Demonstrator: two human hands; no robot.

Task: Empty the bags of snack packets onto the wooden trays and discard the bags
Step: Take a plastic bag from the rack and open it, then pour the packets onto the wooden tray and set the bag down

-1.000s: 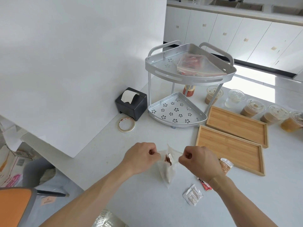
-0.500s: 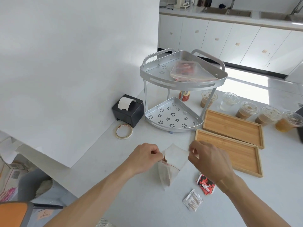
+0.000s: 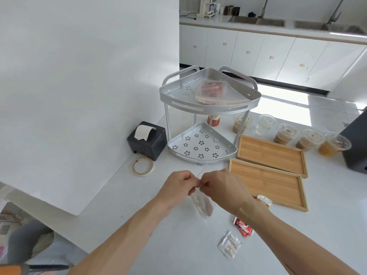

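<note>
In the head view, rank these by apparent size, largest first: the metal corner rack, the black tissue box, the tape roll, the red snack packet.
1. Metal corner rack
2. Black tissue box
3. Tape roll and red snack packet: look similar, and the packet lies nearer the camera, so unranked.

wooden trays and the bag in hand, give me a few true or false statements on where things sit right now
1. Both wooden trays are bare. True.
2. Both hands pinch the top of the clear bag. True: the left hand and right hand meet at its top edge.
3. The red packet lies in the near tray. False: it lies on the counter beside the right wrist.
4. The rack's lower shelf holds a bag of packets. False: that bag lies on the top shelf.
</note>
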